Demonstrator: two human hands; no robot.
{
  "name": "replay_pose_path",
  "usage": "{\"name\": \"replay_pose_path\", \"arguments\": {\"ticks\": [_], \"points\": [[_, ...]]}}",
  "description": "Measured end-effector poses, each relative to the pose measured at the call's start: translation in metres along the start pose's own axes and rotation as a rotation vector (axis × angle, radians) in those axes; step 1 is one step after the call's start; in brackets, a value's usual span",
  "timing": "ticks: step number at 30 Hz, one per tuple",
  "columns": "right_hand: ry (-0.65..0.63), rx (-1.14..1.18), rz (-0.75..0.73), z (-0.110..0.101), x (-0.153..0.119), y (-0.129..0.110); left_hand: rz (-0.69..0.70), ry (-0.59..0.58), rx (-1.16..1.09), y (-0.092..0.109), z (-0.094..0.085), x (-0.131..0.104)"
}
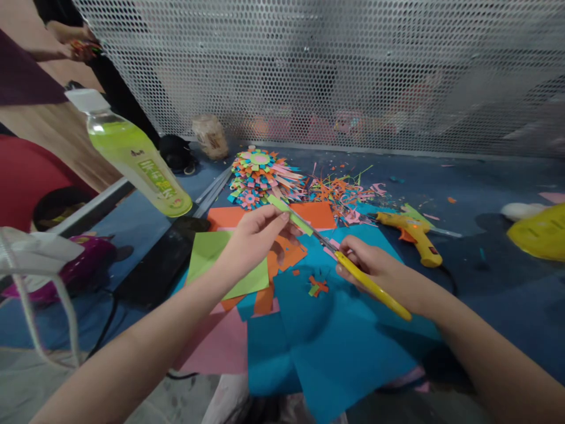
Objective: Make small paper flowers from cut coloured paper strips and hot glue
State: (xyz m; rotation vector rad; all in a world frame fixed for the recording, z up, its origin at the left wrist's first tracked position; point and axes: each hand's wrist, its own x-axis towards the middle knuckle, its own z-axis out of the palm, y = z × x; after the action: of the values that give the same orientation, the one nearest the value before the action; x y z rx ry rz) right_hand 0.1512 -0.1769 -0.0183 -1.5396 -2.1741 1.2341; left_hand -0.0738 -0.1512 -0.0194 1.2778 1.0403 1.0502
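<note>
My left hand point(260, 231) pinches a narrow strip of light green paper point(301, 223) between thumb and fingers. My right hand point(372, 265) is closed around yellow-handled scissors point(366, 284), whose blades lie along the strip. Under both hands spread sheets of blue paper point(329, 347). A green sheet point(238, 277) lies below my left wrist, over orange and pink sheets. Small orange and green scraps point(318, 287) rest on the blue paper. Just beyond my left hand stands a pile of paper flowers point(256, 174) with fringed, many-coloured petals.
A yellow glue gun point(412, 232) lies to the right, its cable trailing. Cut paper shreds point(342, 191) are heaped behind the sheets. At left stand a green drink bottle point(136, 156) and a black box point(154, 265). A perforated metal panel point(331, 70) closes the back. Another person's hands point(79, 44) show upper left.
</note>
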Motion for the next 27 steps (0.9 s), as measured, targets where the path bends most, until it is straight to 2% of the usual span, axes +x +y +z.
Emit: {"name": "replay_pose_path", "arguments": {"ticks": [7, 19, 27], "points": [[0.007, -0.038, -0.024, -0.0002, -0.001, 0.0003, 0.01, -0.045, 0.039, -0.0029, 0.0012, -0.0002], [0.028, -0.007, -0.035, 0.0001, -0.0008, 0.0016, 0.003, -0.032, 0.027, -0.003, 0.0019, -0.0003], [0.023, 0.047, -0.046, 0.0008, -0.0022, -0.0004, -0.01, -0.073, 0.018, -0.0019, 0.0047, -0.0013]]}}
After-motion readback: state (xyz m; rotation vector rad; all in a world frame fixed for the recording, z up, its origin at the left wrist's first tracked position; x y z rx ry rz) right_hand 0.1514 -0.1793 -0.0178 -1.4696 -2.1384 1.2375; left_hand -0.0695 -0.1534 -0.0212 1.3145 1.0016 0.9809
